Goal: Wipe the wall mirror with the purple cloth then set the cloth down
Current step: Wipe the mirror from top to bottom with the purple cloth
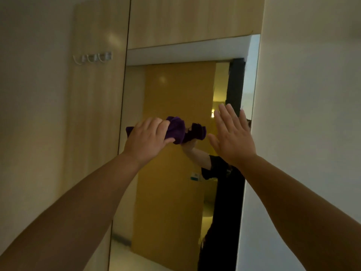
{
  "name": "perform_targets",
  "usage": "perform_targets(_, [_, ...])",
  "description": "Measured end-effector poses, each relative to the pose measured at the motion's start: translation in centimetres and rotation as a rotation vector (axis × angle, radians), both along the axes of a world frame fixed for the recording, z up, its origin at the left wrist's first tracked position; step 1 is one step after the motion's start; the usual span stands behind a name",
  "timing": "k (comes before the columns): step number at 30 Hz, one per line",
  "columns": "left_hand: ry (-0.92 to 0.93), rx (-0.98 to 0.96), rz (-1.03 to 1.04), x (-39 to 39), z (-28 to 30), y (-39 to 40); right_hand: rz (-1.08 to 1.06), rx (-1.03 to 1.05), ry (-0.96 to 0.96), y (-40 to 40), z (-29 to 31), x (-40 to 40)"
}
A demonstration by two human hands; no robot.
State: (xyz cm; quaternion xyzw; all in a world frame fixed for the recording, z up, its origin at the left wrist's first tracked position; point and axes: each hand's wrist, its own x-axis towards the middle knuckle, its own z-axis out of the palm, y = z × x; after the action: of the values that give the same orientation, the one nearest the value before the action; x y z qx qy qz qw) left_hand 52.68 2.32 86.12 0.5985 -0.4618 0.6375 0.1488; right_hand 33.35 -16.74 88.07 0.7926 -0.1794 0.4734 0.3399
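A tall wall mirror (172,192) fills the middle of the head view, from a white ledge down to the bottom edge. My left hand (146,139) grips a bunched purple cloth (176,130) and presses it against the glass near the mirror's left side, at mid height. The cloth's reflection shows just right of it. My right hand (232,135) is raised with fingers spread and its palm toward the glass near the mirror's right edge; it holds nothing. Whether that palm touches the glass I cannot tell.
A wood-panelled wall (93,114) borders the mirror on the left, with a row of metal hooks (93,57) on it. A white wall (304,114) juts out on the right. The mirror reflects a yellow-brown door and a person in dark clothes.
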Motion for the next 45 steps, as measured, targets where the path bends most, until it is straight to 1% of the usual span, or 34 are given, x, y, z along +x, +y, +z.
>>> perform_targets(7, [0.009,-0.018,-0.006,7.1,0.8,0.1,0.019,-0.083,-0.022,0.3,2.1,6.3])
perform_targets(12, [-0.016,-0.019,-0.085,12.5,2.2,-0.1,-0.041,-0.044,-0.078,2.1,3.1,11.1])
perform_targets(17, [-0.063,-0.031,-0.153,17.9,3.8,0.3,-0.131,-0.054,-0.08,3.4,4.1,16.1])
perform_targets(20, [-0.041,-0.033,-0.182,20.3,4.7,0.2,-0.162,-0.058,-0.073,3.6,5.1,17.7])
perform_targets(22, [-0.014,-0.04,-0.183,21.2,5.4,-0.1,-0.186,-0.074,-0.076,3.3,6.1,17.8])
perform_targets(26, [-0.03,-0.09,-0.191,22.0,7.3,-0.7,-0.239,-0.085,-0.134,2.4,8.4,16.8])
perform_targets(28, [-0.036,-0.115,-0.208,22.1,9.0,-1.2,-0.241,-0.065,-0.148,1.8,9.2,16.0])
perform_targets(30, [-0.044,-0.135,-0.217,21.8,11.3,-1.9,-0.244,-0.055,-0.121,0.8,9.6,15.5])
perform_targets(33, [-0.02,-0.158,-0.213,21.2,15.1,-3.1,-0.254,-0.078,-0.064,-1.1,9.7,15.1])
perform_targets(37, [-0.023,-0.154,-0.156,21.5,19.7,-4.5,-0.241,-0.153,-0.084,-2.3,9.5,15.2])
perform_targets(41, [0.056,-0.196,-0.129,22.5,23.5,-4.9,-0.218,-0.184,-0.113,-2.7,9.4,15.4])
perform_targets(45, [0.096,-0.232,-0.137,23.9,26.0,-4.7,-0.222,-0.214,-0.131,-3.1,9.5,15.4])
